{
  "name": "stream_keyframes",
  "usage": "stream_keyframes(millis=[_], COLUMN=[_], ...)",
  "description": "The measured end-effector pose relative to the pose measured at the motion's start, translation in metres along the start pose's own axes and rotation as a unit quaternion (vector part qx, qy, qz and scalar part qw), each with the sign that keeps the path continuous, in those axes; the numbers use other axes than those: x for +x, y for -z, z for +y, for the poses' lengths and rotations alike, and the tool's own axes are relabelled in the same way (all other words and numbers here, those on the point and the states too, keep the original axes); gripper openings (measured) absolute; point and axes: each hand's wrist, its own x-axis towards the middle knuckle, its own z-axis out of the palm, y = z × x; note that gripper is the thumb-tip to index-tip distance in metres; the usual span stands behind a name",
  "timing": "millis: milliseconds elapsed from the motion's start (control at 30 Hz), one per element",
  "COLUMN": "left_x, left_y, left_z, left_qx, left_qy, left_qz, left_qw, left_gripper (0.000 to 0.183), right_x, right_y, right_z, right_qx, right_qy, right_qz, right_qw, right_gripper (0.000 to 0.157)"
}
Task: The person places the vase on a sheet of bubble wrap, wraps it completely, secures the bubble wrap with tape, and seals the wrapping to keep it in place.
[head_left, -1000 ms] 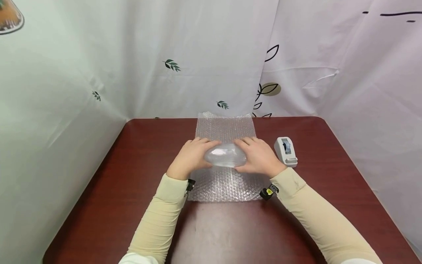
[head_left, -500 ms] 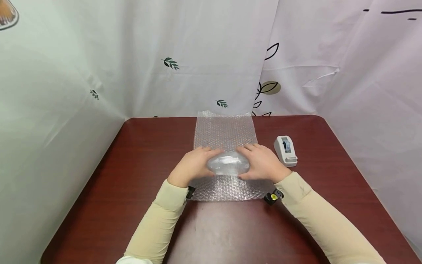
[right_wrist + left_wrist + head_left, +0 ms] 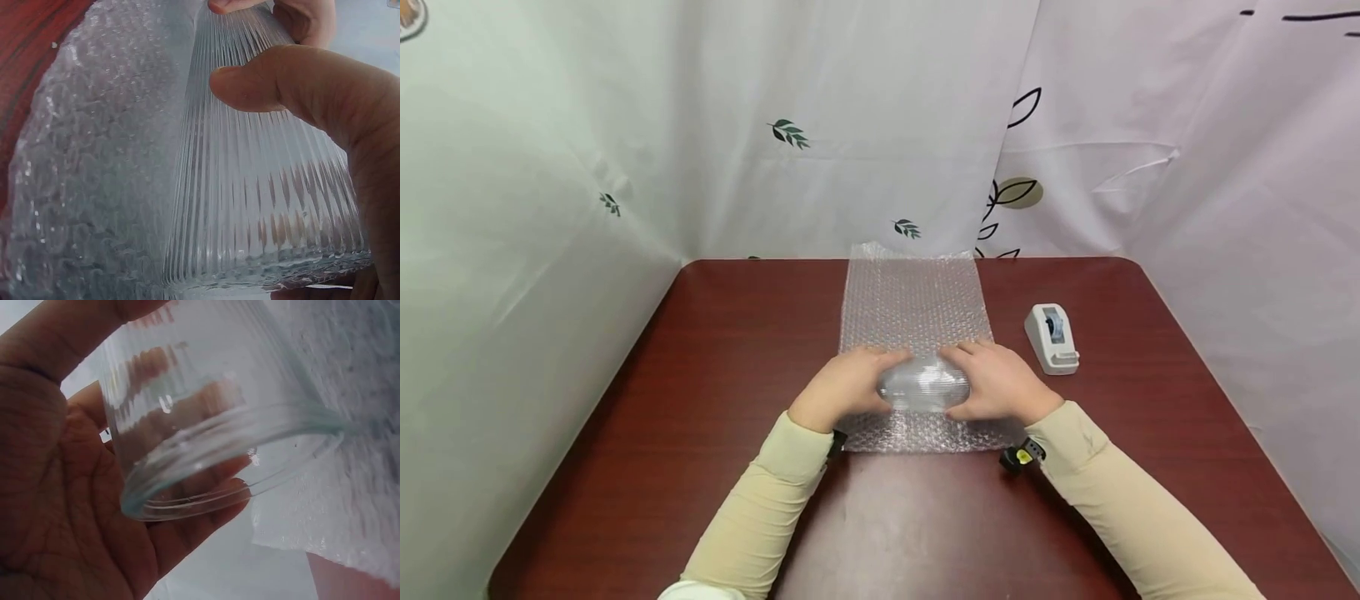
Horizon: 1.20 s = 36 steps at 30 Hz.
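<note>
A clear ribbed glass cup (image 3: 923, 385) lies sideways over a sheet of bubble wrap (image 3: 913, 300). My left hand (image 3: 848, 383) grips its left end, thumb on the near side and fingers round the far side. In the left wrist view, the cup's open rim (image 3: 231, 478) faces the palm side, and fingers show through the glass. My right hand (image 3: 996, 383) holds the other end. The right wrist view has the thumb (image 3: 250, 87) pressed along the ribbed wall (image 3: 250, 181), with bubble wrap (image 3: 94, 169) right beside it.
A white tape dispenser (image 3: 1052, 340) stands on the dark red table (image 3: 745, 333), right of the wrap. White patterned curtains (image 3: 865, 125) enclose the table's back and sides. The wrap's far end reaches the back edge.
Both hands have brought the glass cup nearer to me along the bubble wrap. More of the wrap's far part now shows behind it. The tape dispenser stays put.
</note>
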Motion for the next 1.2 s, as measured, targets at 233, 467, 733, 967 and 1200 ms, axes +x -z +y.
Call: stream_keyframes(millis=[233, 467, 733, 967, 1200], left_x=[0.002, 0.003, 0.002, 0.003, 0.002], left_y=[-0.006, -0.011, -0.018, -0.014, -0.013], left_z=[0.003, 0.007, 0.007, 0.006, 0.007], left_qx=[-0.013, 0.01, 0.011, -0.004, -0.003], left_qy=[0.006, 0.02, 0.023, 0.035, 0.042], left_qz=[-0.015, -0.037, -0.039, -0.041, -0.049], left_qw=[0.9998, 0.9991, 0.9989, 0.9985, 0.9979], left_gripper=[0.088, 0.092, 0.089, 0.088, 0.088], right_x=[-0.003, -0.005, -0.006, -0.015, -0.053], right_y=[-0.006, -0.008, -0.009, -0.004, -0.017], right_z=[0.001, -0.001, -0.004, 0.014, 0.054], right_qx=[-0.008, -0.017, -0.012, 0.131, 0.247], right_qy=[-0.002, -0.001, 0.007, 0.047, 0.089], right_qz=[-0.002, 0.012, 0.016, 0.059, 0.169], right_qw=[1.0, 1.0, 1.0, 0.989, 0.95], right_gripper=[0.089, 0.089, 0.088, 0.068, 0.031])
